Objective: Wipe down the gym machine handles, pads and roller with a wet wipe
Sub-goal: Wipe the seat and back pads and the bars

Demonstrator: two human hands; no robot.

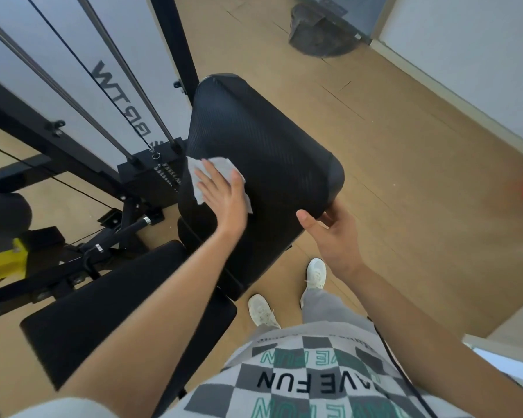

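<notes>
A black textured back pad (263,146) of the gym machine stands tilted in the middle of the head view. My left hand (224,197) lies flat on its left side and presses a white wet wipe (221,167) against the pad. My right hand (329,233) grips the pad's lower right edge, thumb on the front and fingers hidden behind it. A second black pad, the seat (103,303), lies lower left. A black roller (3,215) shows at the left edge.
The machine's black frame (21,122), guide rods, cable and weight stack (151,173) stand to the left with a yellow part (3,263). A grey mat (320,31) lies on the wood floor far ahead. White walls run along the right. My shoes (314,273) stand below the pad.
</notes>
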